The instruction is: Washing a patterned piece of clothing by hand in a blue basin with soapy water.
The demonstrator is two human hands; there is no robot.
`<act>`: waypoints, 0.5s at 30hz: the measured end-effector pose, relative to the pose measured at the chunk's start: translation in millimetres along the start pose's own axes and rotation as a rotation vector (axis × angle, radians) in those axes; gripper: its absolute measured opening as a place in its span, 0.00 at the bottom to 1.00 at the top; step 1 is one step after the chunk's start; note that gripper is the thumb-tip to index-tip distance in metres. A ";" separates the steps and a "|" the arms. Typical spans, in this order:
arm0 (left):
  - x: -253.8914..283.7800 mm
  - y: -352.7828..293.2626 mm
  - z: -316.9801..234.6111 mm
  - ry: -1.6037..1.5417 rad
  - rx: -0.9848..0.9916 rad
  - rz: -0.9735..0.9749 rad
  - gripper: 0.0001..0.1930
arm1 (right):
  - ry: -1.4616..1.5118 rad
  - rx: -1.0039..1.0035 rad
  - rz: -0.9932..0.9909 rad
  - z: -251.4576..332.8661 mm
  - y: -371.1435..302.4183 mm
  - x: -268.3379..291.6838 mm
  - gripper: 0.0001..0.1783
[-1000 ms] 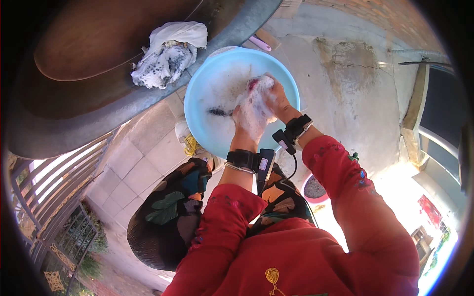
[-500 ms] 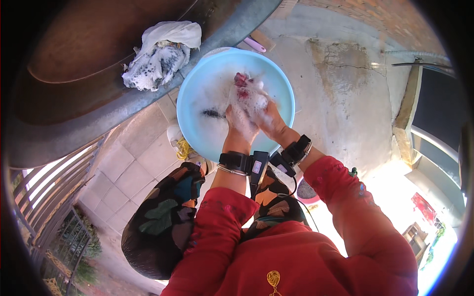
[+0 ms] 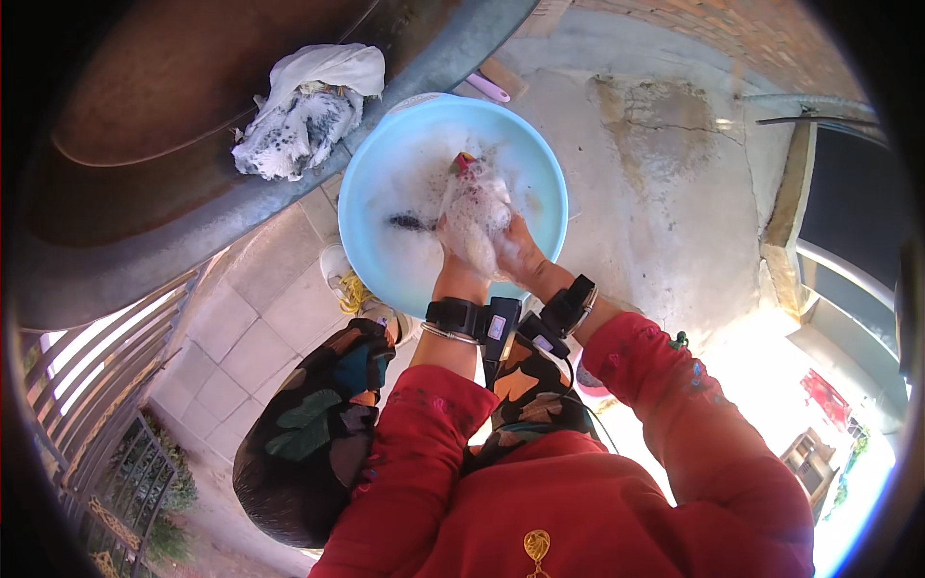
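A light-blue basin [image 3: 551, 159] filled with white suds stands in front of me. Over its middle, my left hand [image 3: 464, 252] and my right hand [image 3: 520, 250] are close together, closed around a foam-covered bundle. A red piece of wet cloth [image 3: 463, 164], with a little green and yellow, pokes out at its far end. Thick foam hides most of my fingers and the rest of the cloth. Left of my hands, a dark piece [image 3: 410, 223] shows through the suds, apart from them; its kind is unclear.
A crumpled white and dark-speckled cloth [image 3: 306, 125] rests on the rim of a large brown vessel [image 3: 193, 87] at upper left. A purple handle [image 3: 488, 88] lies beyond the basin. Metal railings [image 3: 106, 376] run along the left. Concrete floor [image 3: 665, 193] extends right.
My hands have shifted the bundle slightly, and foam now covers more of it. Less red shows at its far end, with some green and yellow visible. The view has drifted slightly.
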State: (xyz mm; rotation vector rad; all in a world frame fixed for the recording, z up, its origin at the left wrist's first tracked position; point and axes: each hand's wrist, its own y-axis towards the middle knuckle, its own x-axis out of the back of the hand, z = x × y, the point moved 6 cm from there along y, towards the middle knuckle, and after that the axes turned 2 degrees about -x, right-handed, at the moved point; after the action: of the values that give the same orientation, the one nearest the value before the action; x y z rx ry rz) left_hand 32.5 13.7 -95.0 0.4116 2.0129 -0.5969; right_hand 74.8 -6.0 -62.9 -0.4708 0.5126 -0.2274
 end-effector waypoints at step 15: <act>60.8 -37.0 -4.0 0.308 0.012 -0.781 0.28 | -1.745 0.141 0.366 -51.2 35.0 46.7 0.28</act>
State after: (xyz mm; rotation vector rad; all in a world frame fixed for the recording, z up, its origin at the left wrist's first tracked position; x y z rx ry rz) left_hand -18.5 -11.9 -137.6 -0.3302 2.4537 -1.0642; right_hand 91.1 -9.8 -138.8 -0.2814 -1.1206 0.5114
